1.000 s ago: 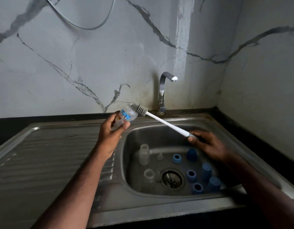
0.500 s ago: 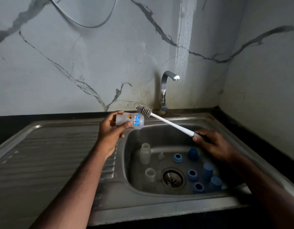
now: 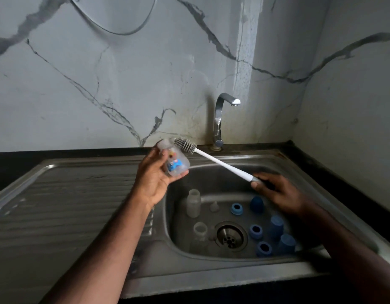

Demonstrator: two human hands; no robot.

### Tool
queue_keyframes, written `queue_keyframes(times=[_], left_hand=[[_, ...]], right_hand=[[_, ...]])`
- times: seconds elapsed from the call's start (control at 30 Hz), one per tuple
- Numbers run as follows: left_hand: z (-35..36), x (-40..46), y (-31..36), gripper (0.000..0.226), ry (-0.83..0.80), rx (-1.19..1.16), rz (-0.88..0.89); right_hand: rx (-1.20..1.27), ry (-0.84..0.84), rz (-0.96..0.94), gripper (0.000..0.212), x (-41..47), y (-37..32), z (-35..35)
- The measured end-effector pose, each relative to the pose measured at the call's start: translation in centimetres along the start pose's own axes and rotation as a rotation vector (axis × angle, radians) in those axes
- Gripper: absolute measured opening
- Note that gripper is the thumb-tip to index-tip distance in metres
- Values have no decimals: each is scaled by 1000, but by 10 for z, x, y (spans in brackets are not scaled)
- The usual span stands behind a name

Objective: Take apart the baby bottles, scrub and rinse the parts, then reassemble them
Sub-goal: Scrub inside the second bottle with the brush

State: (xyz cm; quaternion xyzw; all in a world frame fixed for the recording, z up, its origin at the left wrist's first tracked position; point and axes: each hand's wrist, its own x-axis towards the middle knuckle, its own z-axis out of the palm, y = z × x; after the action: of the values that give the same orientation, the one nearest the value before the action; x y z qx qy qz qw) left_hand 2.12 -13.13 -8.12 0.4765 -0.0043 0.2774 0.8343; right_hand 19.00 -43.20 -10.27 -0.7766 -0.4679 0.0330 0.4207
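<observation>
My left hand [image 3: 155, 178] grips a clear baby bottle [image 3: 175, 161] with a blue print, tilted over the sink's left rim. My right hand [image 3: 277, 191] holds the handle of a white bottle brush [image 3: 220, 163]. Its bristle head [image 3: 186, 145] touches the outside of the bottle near the upper end. Two more clear bottles [image 3: 193, 202] [image 3: 200, 234] stand in the basin. A small clear teat [image 3: 214, 206] lies beside them. Several blue rings [image 3: 236, 209] and blue caps [image 3: 276, 226] sit on the basin floor.
The steel sink [image 3: 211, 275] has a drain [image 3: 230, 236] in the middle and a ribbed draining board [image 3: 58, 207] on the left. A chrome tap [image 3: 220, 119] stands behind the basin, with no water running. Marble walls close the back and right.
My left hand has turned the bottle, so its neck now points up and away. The brush head has shifted from the bottle's mouth to its outer side.
</observation>
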Motion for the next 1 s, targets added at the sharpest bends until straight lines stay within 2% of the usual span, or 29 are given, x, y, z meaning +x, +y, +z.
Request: queue_keyframes(times=[0.07, 0.13, 0.23, 0.33, 0.43, 0.5, 0.6, 0.63, 0.7, 0.77, 0.87, 1.0], left_hand=[[1, -4, 4, 43, 2, -68, -56], [9, -7, 1, 32, 40, -86, -134], [24, -11, -4, 37, 84, -21, -136], [19, -7, -1, 66, 117, 95, -78], [3, 0, 2, 89, 131, 58, -20], [2, 0, 2, 85, 137, 38, -29], [11, -5, -8, 51, 139, 50, -117], [14, -6, -11, 53, 131, 60, -134], [13, -5, -11, 78, 113, 54, -124], [1, -2, -3, 90, 76, -3, -88], [-11, -2, 6, 82, -53, -69, -81], [14, -11, -4, 77, -125, 33, -168]], right_hand=[[-14, -14, -4, 55, -2, 4, -4], [-47, -11, -46, 41, 0, -3, 4], [-36, -15, -59, 25, 8, -15, 22], [-14, -46, -39, 24, 6, -15, 15], [30, -141, -16, 22, -4, -10, -4], [52, -162, -11, 24, -6, -11, -5], [39, -161, -26, 24, 2, -21, 12], [31, -153, -24, 22, 4, -24, 18], [44, -128, -10, 20, 5, -27, 19], [83, -127, 18, 24, -1, -23, 7], [134, -164, 71, 28, -12, -19, -8], [110, -132, 7, 27, 0, -29, 13]])
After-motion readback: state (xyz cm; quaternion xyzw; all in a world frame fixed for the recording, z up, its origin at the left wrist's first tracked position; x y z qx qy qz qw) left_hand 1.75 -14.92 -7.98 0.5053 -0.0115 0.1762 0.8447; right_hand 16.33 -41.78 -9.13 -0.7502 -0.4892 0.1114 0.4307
